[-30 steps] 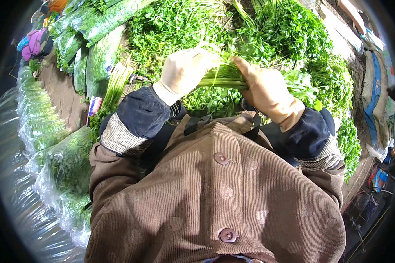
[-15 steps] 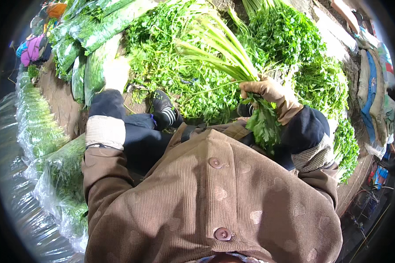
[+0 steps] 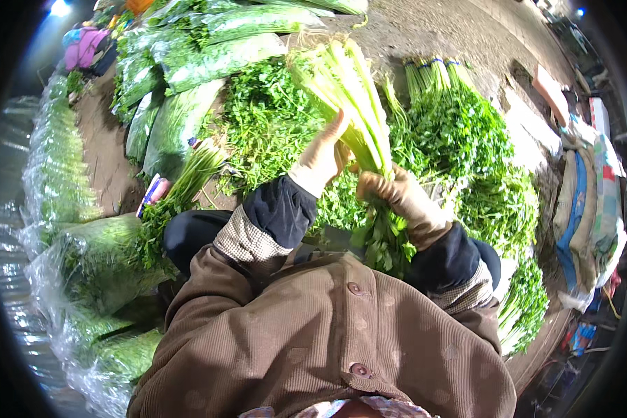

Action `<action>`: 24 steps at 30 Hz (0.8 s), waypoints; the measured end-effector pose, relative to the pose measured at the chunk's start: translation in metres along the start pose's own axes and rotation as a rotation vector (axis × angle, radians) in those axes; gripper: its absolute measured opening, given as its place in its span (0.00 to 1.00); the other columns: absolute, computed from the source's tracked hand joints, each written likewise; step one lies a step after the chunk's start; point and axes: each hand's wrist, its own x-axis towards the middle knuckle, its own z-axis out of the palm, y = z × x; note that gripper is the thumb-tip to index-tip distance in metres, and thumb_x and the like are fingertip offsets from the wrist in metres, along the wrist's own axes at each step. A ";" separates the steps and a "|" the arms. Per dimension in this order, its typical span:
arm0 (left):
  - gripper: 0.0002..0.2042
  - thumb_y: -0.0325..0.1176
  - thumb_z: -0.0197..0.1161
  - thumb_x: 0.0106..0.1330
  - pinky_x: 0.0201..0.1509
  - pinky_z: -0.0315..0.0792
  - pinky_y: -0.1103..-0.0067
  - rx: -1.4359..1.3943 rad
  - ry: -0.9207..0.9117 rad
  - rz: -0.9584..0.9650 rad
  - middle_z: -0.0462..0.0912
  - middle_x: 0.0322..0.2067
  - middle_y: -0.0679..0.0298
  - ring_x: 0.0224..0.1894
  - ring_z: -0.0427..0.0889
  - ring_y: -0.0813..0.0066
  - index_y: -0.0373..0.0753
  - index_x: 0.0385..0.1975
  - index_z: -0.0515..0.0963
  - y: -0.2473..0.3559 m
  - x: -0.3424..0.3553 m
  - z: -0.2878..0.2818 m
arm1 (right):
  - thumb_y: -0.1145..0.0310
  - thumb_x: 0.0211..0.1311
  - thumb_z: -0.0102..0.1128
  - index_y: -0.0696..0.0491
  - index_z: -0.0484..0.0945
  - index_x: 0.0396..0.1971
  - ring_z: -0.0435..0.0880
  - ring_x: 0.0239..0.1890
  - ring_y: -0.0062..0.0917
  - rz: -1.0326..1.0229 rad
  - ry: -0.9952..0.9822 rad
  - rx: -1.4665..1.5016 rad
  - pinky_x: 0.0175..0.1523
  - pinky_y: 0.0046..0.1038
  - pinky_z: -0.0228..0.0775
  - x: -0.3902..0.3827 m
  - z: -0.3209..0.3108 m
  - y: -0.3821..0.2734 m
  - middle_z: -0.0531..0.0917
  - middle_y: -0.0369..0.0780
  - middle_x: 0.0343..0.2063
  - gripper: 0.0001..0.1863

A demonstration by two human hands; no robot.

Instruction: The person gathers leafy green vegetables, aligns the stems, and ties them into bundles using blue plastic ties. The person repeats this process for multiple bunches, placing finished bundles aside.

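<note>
**A long-stalked bunch of greens held at its middle**

Head view: In the centre of the frame the person holds a bunch of leafy celery-like greens (image 3: 359,111), its pale green stalks pointing toward the upper centre and its dark leaves hanging down toward the brown corduroy jacket (image 3: 313,348). The right hand (image 3: 397,198), in a tan glove, is closed around the bunch where stalks meet leaves. The left hand (image 3: 325,155), also gloved, lies against the left side of the stalks with its fingers wrapped partly round them; whether it grips firmly cannot be told.

The bunch looks light and not rigid: the stalks are firm enough to stand together, but the leafy end droops and would bruise or tear if squeezed. The stalks are probably smooth and may slide against each other, so the sound place to hold is the tight waist just above the leaves, where the right hand already is, with the other hand steadying the stalk end.

Behind the hands, a heap of loose leafy greens (image 3: 272,125) fills the middle of the frame. Tied bundles with blue bands (image 3: 432,70) lie at upper right. Greens wrapped in clear plastic bags (image 3: 83,265) line the left edge, and more wrapped bundles (image 3: 216,56) lie at upper left.
</note>
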 end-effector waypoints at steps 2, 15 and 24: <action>0.26 0.47 0.69 0.65 0.50 0.80 0.70 0.020 0.099 0.116 0.84 0.44 0.59 0.43 0.85 0.65 0.36 0.55 0.73 0.019 0.009 0.009 | 0.55 0.61 0.71 0.54 0.75 0.53 0.80 0.35 0.17 0.060 -0.038 0.076 0.39 0.20 0.72 -0.003 0.011 0.005 0.82 0.32 0.35 0.26; 0.22 0.46 0.65 0.67 0.52 0.79 0.69 0.011 -0.003 0.262 0.84 0.43 0.58 0.44 0.84 0.64 0.37 0.53 0.76 0.052 -0.007 0.043 | 0.63 0.61 0.71 0.59 0.78 0.50 0.81 0.25 0.20 0.105 -0.201 0.215 0.24 0.21 0.75 -0.005 0.019 0.005 0.82 0.36 0.29 0.22; 0.19 0.43 0.53 0.76 0.47 0.80 0.74 0.991 0.187 0.579 0.85 0.42 0.55 0.43 0.85 0.68 0.33 0.55 0.74 0.168 0.014 0.045 | 0.68 0.60 0.71 0.57 0.80 0.48 0.80 0.24 0.16 0.153 -0.048 0.163 0.20 0.18 0.74 -0.016 0.006 0.005 0.83 0.35 0.30 0.18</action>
